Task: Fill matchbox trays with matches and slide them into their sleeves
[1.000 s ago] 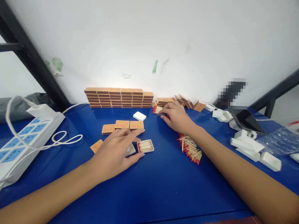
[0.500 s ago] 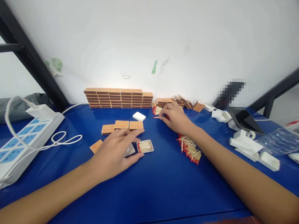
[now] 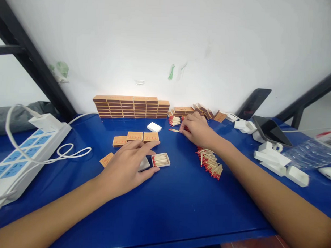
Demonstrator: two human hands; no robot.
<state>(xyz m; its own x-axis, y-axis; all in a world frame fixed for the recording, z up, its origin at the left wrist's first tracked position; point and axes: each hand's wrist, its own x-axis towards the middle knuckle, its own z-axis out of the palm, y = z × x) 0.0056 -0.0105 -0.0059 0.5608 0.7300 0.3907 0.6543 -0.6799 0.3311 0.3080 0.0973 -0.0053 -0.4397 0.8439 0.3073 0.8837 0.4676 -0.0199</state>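
My left hand (image 3: pixel 126 166) lies flat and spread on the blue table (image 3: pixel 168 207), covering a white tray (image 3: pixel 145 163) beside an open matchbox tray (image 3: pixel 161 160) filled with red-tipped matches. My right hand (image 3: pixel 198 130) reaches to the back of the table, its fingers curled and pinching a few loose matches (image 3: pixel 174 130) next to a small heap of matches (image 3: pixel 174 120). A larger pile of loose matches (image 3: pixel 210 165) lies under my right wrist.
Stacked orange matchboxes (image 3: pixel 130 107) line the wall, three more (image 3: pixel 135 138) lie in a row, one sleeve (image 3: pixel 106 160) lies apart. A white tray (image 3: pixel 154 127) sits mid-back. A power strip (image 3: pixel 26 151) with cable is left; white trays (image 3: pixel 278 164), a phone and plastic bag are right.
My right hand has shifted slightly toward me and drawn a few matches out from the small heap. My left hand has stayed in place.
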